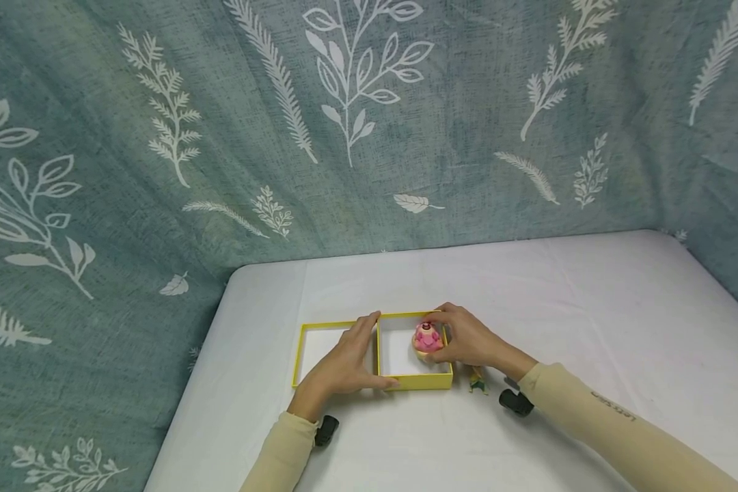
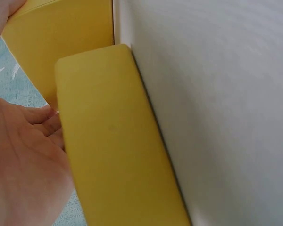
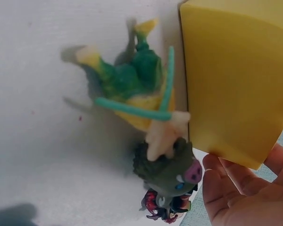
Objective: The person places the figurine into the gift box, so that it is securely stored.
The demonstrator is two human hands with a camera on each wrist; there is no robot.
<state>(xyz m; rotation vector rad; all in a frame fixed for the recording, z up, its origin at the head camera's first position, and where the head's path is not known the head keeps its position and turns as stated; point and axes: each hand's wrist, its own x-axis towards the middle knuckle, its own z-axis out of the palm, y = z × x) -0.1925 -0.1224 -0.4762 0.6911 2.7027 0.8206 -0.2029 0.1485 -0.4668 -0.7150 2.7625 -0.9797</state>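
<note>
A yellow open box with a white inside stands on the white table. My left hand holds it at the left, thumb on the near wall and fingers toward the far edge. My right hand reaches over the right wall. Its thumb and fingers hold a round pink-and-cream toy figure inside the box; the box wall hides that figure from the right wrist view. Beside the box on the right lies a boar-headed toy figure with green trousers and two teal sticks, partly under my right wrist.
A second shallow yellow-rimmed tray, white inside, adjoins the box on the left. Another small red-and-black figure shows past the boar head. A patterned green-blue curtain hangs behind the table.
</note>
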